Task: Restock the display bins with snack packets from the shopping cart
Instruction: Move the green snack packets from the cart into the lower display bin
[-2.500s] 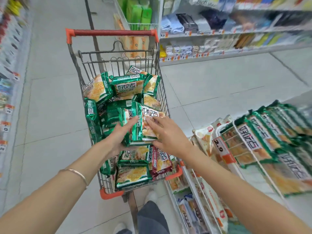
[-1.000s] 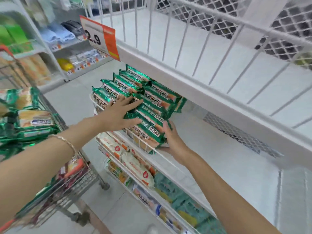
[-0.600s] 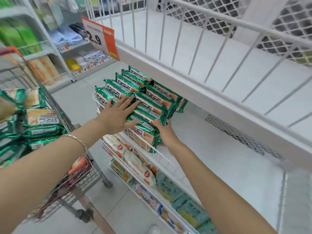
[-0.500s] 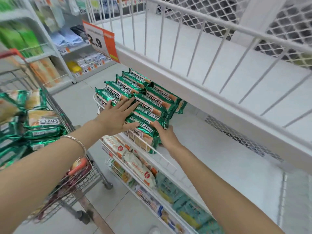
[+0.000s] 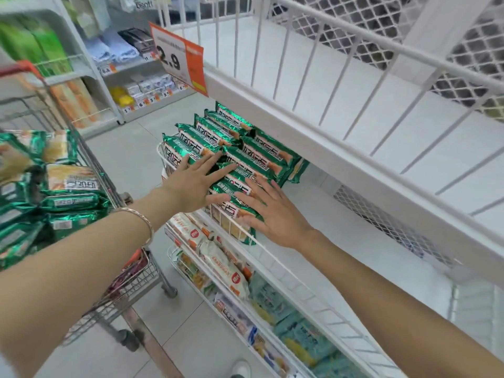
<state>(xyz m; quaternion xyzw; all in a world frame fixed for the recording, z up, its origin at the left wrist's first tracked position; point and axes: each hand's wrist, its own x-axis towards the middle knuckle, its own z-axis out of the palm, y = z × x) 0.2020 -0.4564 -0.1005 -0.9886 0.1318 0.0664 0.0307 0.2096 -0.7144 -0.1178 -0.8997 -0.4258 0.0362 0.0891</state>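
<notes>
From the head camera, the left hand (image 5: 191, 184) lies flat, fingers straight, on the rows of green snack packets (image 5: 261, 156) standing in the white wire bin (image 5: 327, 236). The right hand (image 5: 272, 211), fingers straight and spread, presses the nearest packet (image 5: 231, 211). More packets (image 5: 71, 181) fill the shopping cart (image 5: 128, 285) at left, and a price sign (image 5: 178, 60) hangs above.

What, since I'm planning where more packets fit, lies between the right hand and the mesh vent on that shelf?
Only bare white shelf between the right hand and the mesh vent, in the head view.
</notes>
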